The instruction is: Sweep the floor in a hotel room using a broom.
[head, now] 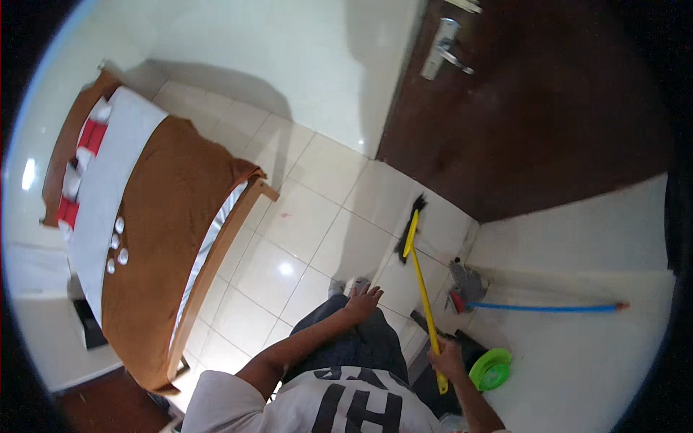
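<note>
My right hand (448,359) is closed around the upper handle of a yellow broom (421,281). The broom's yellow head with dark bristles (411,230) rests on the tiled floor near a dark brown door (520,124). In front of my thigh, my left hand (365,304) holds nothing and its fingers are apart. To the right, a mop with grey strands (466,281), a red head and a blue handle (547,308) leans by the wall. A bright green plastic container (490,369) sits beyond my right forearm.
At left stands a bed with a wooden frame (222,270), a brown blanket (162,216) and red and white pillows (92,136). Several small white objects (123,256) lie on the blanket. Light floor tiles (300,219) run between bed and door. Dark items sit beside my right leg.
</note>
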`<state>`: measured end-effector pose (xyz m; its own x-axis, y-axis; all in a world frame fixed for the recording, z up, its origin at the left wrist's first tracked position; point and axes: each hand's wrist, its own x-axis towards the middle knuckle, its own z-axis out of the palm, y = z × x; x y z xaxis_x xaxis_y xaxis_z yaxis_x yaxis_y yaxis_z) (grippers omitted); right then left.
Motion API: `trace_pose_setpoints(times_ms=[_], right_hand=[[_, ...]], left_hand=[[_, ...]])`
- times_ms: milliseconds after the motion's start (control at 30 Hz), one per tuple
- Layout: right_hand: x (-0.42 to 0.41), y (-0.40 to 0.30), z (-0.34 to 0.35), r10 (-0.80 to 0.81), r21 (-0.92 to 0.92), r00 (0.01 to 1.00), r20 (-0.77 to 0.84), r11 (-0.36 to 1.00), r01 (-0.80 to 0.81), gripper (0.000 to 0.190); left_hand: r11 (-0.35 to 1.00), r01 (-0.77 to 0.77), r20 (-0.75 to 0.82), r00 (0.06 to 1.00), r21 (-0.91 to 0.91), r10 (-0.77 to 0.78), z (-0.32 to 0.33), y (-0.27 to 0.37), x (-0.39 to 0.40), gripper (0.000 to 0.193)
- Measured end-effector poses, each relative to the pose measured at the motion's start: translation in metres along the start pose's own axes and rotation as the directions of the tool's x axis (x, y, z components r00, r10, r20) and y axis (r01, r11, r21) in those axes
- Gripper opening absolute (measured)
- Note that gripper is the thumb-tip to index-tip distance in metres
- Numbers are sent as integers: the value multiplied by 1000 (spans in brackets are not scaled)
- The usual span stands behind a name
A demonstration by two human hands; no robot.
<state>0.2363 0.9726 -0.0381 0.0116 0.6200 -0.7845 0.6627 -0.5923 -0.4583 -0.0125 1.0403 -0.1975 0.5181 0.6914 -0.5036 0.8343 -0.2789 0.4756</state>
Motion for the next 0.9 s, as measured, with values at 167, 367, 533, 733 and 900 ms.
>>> trace_pose_setpoints(times_ms=[167, 367, 533, 733, 900], right_hand=[[-18, -37, 0, -48, 167, 989, 142, 986, 24, 35], [136, -95, 89, -277, 467, 776, 567, 884, -26, 32], [220, -137, 164, -219, 613, 867, 448, 781, -119, 25], [162, -61, 49, -133, 645, 932, 338, 754, -127, 24], [96, -71, 25, 13, 598, 987, 160, 795, -107, 20]], left_hand=[[986, 95, -66, 992, -139, -105, -1, -29, -22, 46], [951, 268, 18, 963, -153, -269, -34, -63, -41, 54], [931, 302, -86, 942, -203, -324, -70, -91, -45, 65], [955, 256, -95, 958, -149, -271, -91, -106, -17, 57], [986, 95, -39, 994, -134, -101, -88, -82, 12, 58]])
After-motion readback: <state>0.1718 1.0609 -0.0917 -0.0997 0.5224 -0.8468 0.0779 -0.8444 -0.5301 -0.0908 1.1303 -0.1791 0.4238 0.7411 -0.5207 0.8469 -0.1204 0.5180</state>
